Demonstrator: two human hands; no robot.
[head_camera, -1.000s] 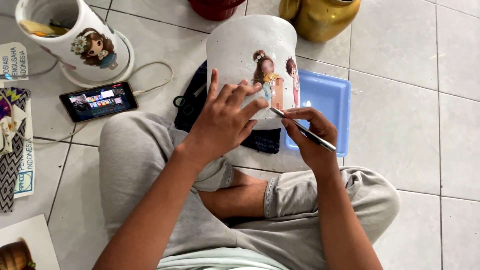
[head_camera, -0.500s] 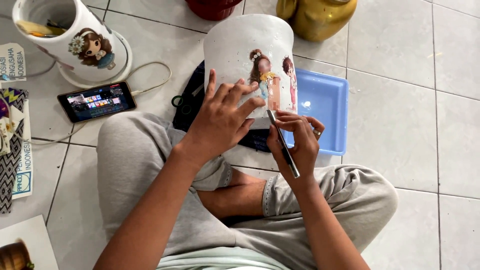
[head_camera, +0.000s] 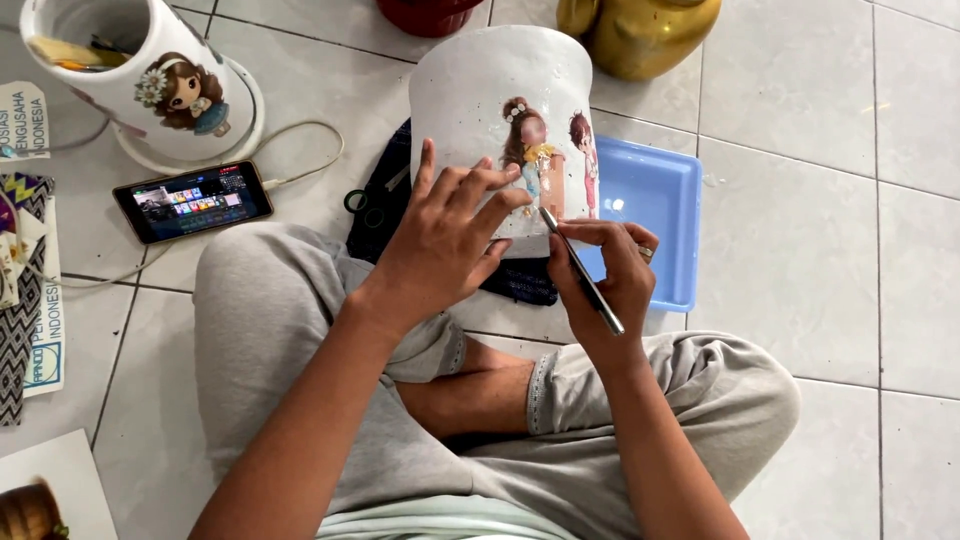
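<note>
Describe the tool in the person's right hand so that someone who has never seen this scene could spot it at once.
Start at the big white pot with two painted cartoon children, lying on the tiled floor before the seated person. At its lower right edge, in front of the blue tray, the right hand pinches a thin dark tool. It is slim and straight like a pen, unlike the looped scissors to the pot's left.

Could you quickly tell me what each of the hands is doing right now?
Left hand: open, fingers spread flat on the white pot.
Right hand: closed on a thin brush.

Pot (head_camera: 480, 100) before crossed legs, tray (head_camera: 655, 190) right, phone (head_camera: 192, 200) left.
</note>
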